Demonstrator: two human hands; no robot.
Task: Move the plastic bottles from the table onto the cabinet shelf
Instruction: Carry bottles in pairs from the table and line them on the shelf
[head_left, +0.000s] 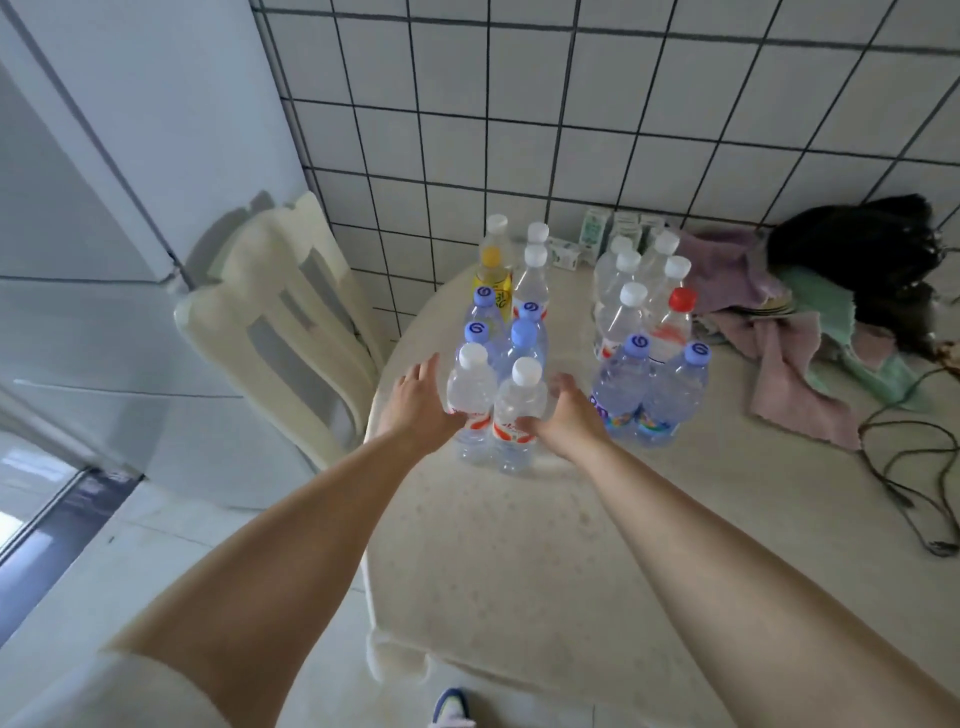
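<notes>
Two clusters of plastic bottles stand upright on the round cream table, pushed toward its far side near the tiled wall. The left cluster runs from a yellow-labelled bottle at the back to two white-capped bottles at the front; the right cluster includes a red-capped bottle and two blue-capped ones nearest the viewer. A narrow bare lane of tabletop separates the clusters.

The near half of the table is bare — wide room for the forearms, which reach in from the bottom edge. On the table's left rim a cream plastic chair stands close, its backrest just beside the left cluster. To the right, crumpled cloths and a dark cable lie on the tabletop, apart from the bottles. Small cartons sit against the wall behind.

The left hand is at the outer side of the front-left white-capped bottle, fingers spread and loosely extended, palm against or just beside its shoulder. The right hand curls around the front-right white-capped bottle, its fingers showing on the label band — whether the hold is firm cannot be told. Both bottles stand on the table, touching each other between the two hands, with the blue-capped bottles of the right cluster just beyond the right hand's knuckles.
</notes>
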